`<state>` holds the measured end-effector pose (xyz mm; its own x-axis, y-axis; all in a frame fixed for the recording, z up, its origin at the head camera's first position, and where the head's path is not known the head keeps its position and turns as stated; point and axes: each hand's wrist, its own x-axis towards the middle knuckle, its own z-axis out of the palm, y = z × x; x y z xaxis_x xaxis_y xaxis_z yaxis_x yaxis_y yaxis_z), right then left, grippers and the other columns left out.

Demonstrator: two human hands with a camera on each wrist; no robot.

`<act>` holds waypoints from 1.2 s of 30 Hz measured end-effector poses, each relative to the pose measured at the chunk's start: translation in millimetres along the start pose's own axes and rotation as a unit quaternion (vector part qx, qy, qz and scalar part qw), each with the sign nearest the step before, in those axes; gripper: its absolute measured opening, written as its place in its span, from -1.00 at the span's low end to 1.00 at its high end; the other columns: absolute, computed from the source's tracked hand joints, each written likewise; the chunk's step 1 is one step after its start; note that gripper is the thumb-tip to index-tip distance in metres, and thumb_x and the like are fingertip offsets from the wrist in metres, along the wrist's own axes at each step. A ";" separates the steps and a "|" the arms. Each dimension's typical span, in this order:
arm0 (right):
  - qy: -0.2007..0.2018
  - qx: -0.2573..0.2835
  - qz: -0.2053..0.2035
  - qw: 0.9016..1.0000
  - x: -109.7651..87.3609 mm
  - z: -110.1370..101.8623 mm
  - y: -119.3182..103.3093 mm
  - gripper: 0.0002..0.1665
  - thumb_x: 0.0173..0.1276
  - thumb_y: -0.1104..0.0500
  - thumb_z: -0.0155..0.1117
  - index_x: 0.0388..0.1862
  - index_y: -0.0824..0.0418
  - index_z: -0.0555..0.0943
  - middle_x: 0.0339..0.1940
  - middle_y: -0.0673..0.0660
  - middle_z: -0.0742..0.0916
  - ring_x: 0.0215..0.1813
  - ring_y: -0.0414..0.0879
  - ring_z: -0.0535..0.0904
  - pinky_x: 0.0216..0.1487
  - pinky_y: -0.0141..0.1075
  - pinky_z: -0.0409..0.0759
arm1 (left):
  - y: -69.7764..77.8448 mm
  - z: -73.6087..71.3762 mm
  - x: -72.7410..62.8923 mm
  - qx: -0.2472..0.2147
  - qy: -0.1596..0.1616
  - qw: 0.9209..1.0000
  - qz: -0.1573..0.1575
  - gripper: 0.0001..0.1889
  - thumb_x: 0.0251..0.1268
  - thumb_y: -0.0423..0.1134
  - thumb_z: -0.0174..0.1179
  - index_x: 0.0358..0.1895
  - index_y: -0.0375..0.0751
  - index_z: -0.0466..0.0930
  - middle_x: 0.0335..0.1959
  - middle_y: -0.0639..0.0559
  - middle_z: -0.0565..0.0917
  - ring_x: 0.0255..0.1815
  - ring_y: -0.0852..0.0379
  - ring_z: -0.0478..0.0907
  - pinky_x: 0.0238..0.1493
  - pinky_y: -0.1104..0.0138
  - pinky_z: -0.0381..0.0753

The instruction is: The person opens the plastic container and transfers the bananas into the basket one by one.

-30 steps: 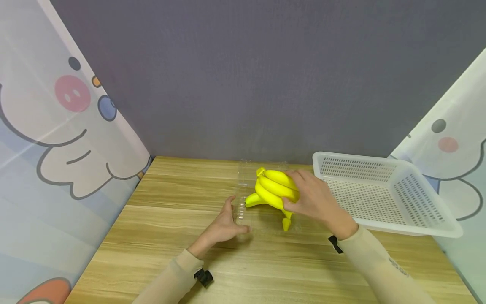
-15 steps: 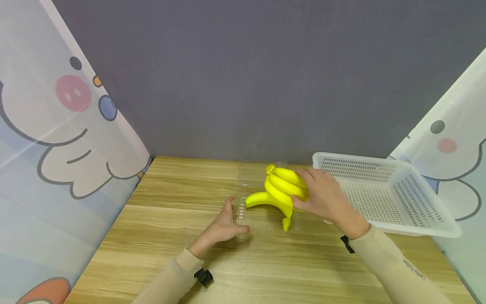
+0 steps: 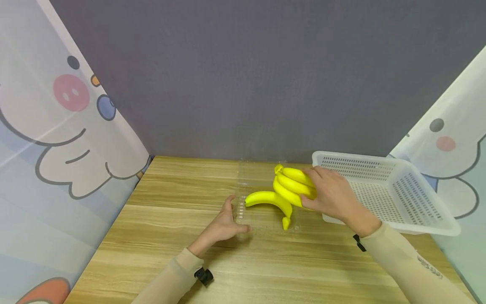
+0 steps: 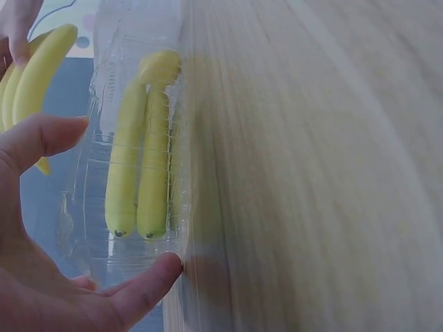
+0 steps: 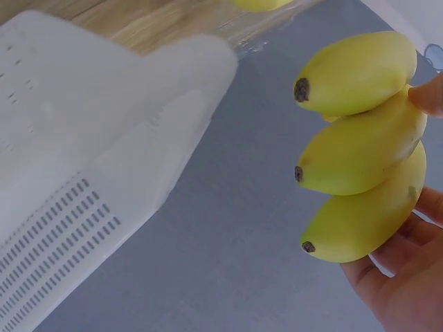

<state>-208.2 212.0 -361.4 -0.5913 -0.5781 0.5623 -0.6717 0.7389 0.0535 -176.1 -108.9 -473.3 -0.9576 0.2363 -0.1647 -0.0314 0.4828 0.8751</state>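
Note:
My right hand (image 3: 334, 194) grips a bunch of yellow bananas (image 3: 290, 188) from its right side, thumb at the front. In the right wrist view, the bunch's dark tips (image 5: 301, 90) point away from the palm. The bunch hangs above the right edge of an open clear plastic box (image 3: 258, 221). Inside that box lies another yellow banana piece (image 3: 269, 197), also visible through the wall in the left wrist view. My left hand (image 3: 224, 223) is at the box's left side, thumb and fingers spread apart, a fingertip (image 4: 166, 266) right at its edge.
A white perforated plastic basket (image 3: 387, 228) stands on the right of the wooden table (image 3: 182, 181), close beside my right hand. A grey wall (image 3: 243, 84) rises behind the table. Cartoon-printed panels (image 3: 72, 126) flank both sides.
My right hand has carried the banana bunch rightward toward the basket, uncovering more of the banana piece in the box. My left hand has stayed in place.

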 end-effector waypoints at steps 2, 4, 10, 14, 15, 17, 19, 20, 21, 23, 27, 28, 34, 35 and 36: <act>-0.004 -0.004 0.002 1.000 -1.3 -1.6 2.4 -0.30 -0.03 0.01 0.46 0.08 0.35 0.59 -0.29 0.15 0.67 -0.46 -0.02 0.46 -0.48 -0.16 0.47 | 0.1 0.1 0.3 0.000 0.000 1.000 0.001 0.26 0.01 -0.10 0.56 0.63 -0.19 -0.23 0.48 -0.52 0.17 0.39 -0.48 0.29 0.25 -0.28 0.42; -0.014 -0.008 0.004 1.000 -2.0 -3.3 4.8 -0.30 -0.03 0.01 0.46 0.08 0.36 0.59 -0.30 0.15 0.66 -0.47 -0.04 0.44 -0.48 -0.18 0.45 | 0.0 0.4 0.7 0.000 0.001 1.000 0.000 0.26 0.00 -0.10 0.56 0.63 -0.19 -0.23 0.48 -0.52 0.18 0.39 -0.48 0.30 0.26 -0.27 0.42; -0.045 -0.023 0.018 0.999 -2.8 -6.9 13.7 -0.27 0.00 0.00 0.46 0.12 0.37 0.58 -0.30 0.15 0.65 -0.46 -0.01 0.44 -0.44 -0.09 0.47 | -0.6 0.9 0.8 0.004 0.003 1.000 -0.003 0.27 0.01 -0.08 0.56 0.63 -0.18 -0.24 0.50 -0.51 0.17 0.42 -0.46 0.27 0.28 -0.28 0.39; -0.053 -0.029 0.028 0.998 -5.8 -9.2 21.1 -0.28 -0.01 0.00 0.44 0.10 0.38 0.57 -0.28 0.17 0.66 -0.44 0.02 0.46 -0.38 -0.04 0.50 | -0.4 0.2 0.2 0.004 0.001 1.000 0.001 0.27 0.02 -0.07 0.55 0.63 -0.19 -0.25 0.50 -0.50 0.16 0.44 -0.45 0.24 0.29 -0.29 0.38; -0.055 -0.030 0.030 0.998 -6.7 -10.4 22.8 -0.29 -0.01 0.00 0.44 0.08 0.38 0.57 -0.28 0.18 0.66 -0.44 0.02 0.46 -0.38 -0.04 0.50 | -0.4 0.0 0.2 0.002 -0.001 1.000 0.002 0.26 0.02 -0.07 0.55 0.63 -0.20 -0.25 0.50 -0.50 0.16 0.45 -0.45 0.23 0.29 -0.29 0.37; -0.060 -0.030 0.037 0.997 -8.9 -12.1 26.7 -0.30 -0.02 0.01 0.44 0.06 0.39 0.56 -0.27 0.19 0.66 -0.44 0.02 0.46 -0.40 -0.05 0.49 | -0.7 -0.1 0.2 0.001 -0.002 1.000 0.004 0.26 0.03 -0.08 0.55 0.63 -0.20 -0.25 0.51 -0.49 0.15 0.46 -0.45 0.21 0.29 -0.29 0.37; -0.066 -0.030 0.045 0.996 -10.8 -13.9 30.5 -0.31 -0.02 0.02 0.44 0.05 0.39 0.56 -0.29 0.18 0.66 -0.44 0.01 0.46 -0.42 -0.07 0.48 | -1.3 0.0 0.3 0.000 -0.004 1.000 0.005 0.26 0.03 -0.08 0.55 0.63 -0.20 -0.25 0.51 -0.50 0.14 0.47 -0.44 0.20 0.29 -0.29 0.37; -0.068 -0.031 0.048 0.996 -11.7 -15.1 32.5 -0.32 -0.02 0.03 0.43 0.05 0.40 0.56 -0.30 0.18 0.66 -0.44 0.01 0.46 -0.44 -0.08 0.47 | -1.6 0.2 0.5 0.000 -0.004 1.000 0.005 0.26 0.03 -0.07 0.55 0.63 -0.20 -0.25 0.51 -0.49 0.14 0.47 -0.44 0.20 0.30 -0.29 0.37; -0.069 -0.033 0.051 0.996 -12.5 -16.3 34.6 -0.32 -0.03 0.04 0.43 0.05 0.40 0.56 -0.30 0.19 0.66 -0.45 0.01 0.47 -0.44 -0.08 0.47 | -1.8 0.4 0.5 0.000 -0.004 1.000 0.005 0.26 0.03 -0.08 0.55 0.63 -0.20 -0.25 0.51 -0.49 0.14 0.47 -0.44 0.20 0.29 -0.29 0.37; -0.068 -0.036 0.058 0.995 -13.7 -18.1 39.2 -0.31 -0.04 0.04 0.44 0.05 0.40 0.55 -0.32 0.19 0.65 -0.46 0.01 0.47 -0.47 -0.10 0.46 | -1.9 0.3 0.6 0.002 -0.002 1.000 0.005 0.26 0.03 -0.08 0.55 0.63 -0.20 -0.24 0.51 -0.50 0.15 0.47 -0.45 0.21 0.29 -0.28 0.38; -0.064 -0.051 0.061 0.995 -16.3 -21.6 48.9 -0.31 -0.04 0.03 0.43 0.04 0.39 0.55 -0.34 0.18 0.65 -0.47 0.00 0.46 -0.49 -0.10 0.45 | -1.6 0.3 0.7 0.005 0.005 1.000 0.003 0.26 0.01 -0.08 0.56 0.63 -0.19 -0.23 0.50 -0.51 0.17 0.45 -0.45 0.24 0.30 -0.27 0.38; -0.065 -0.056 0.063 0.994 -17.2 -22.2 51.4 -0.32 -0.03 0.02 0.42 0.04 0.39 0.55 -0.35 0.17 0.64 -0.48 0.00 0.45 -0.50 -0.11 0.44 | -1.5 0.3 0.6 0.007 0.006 1.000 0.003 0.26 0.01 -0.07 0.56 0.63 -0.19 -0.22 0.49 -0.51 0.18 0.44 -0.45 0.25 0.29 -0.27 0.38; -0.097 -0.066 0.088 0.989 -22.6 -25.4 64.2 -0.32 0.01 0.02 0.43 0.05 0.40 0.53 -0.35 0.16 0.62 -0.46 0.01 0.44 -0.44 -0.07 0.43 | -1.6 0.9 0.2 0.007 0.008 1.000 0.003 0.25 0.01 -0.07 0.56 0.63 -0.18 -0.21 0.49 -0.50 0.19 0.42 -0.45 0.28 0.29 -0.27 0.39; -0.104 -0.065 0.095 0.988 -23.7 -25.6 65.8 -0.32 0.02 0.03 0.43 0.06 0.40 0.52 -0.35 0.16 0.61 -0.46 0.01 0.43 -0.43 -0.06 0.43 | -1.9 1.1 0.2 0.006 0.008 1.000 0.003 0.25 0.01 -0.07 0.56 0.63 -0.18 -0.21 0.49 -0.50 0.19 0.42 -0.46 0.28 0.29 -0.27 0.39; -0.110 -0.065 0.099 0.987 -24.8 -25.8 67.5 -0.31 0.03 0.03 0.43 0.07 0.41 0.51 -0.35 0.16 0.60 -0.45 0.01 0.43 -0.42 -0.05 0.42 | -2.2 1.3 0.0 0.005 0.007 1.000 0.003 0.25 0.01 -0.07 0.56 0.63 -0.18 -0.21 0.49 -0.50 0.19 0.42 -0.46 0.28 0.29 -0.28 0.38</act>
<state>-227.3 285.1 -350.5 -0.7980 -0.4680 0.3797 -0.4782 0.8752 0.0736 -175.7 -108.9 -475.7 -0.9619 0.2269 -0.1528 -0.0229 0.4896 0.8717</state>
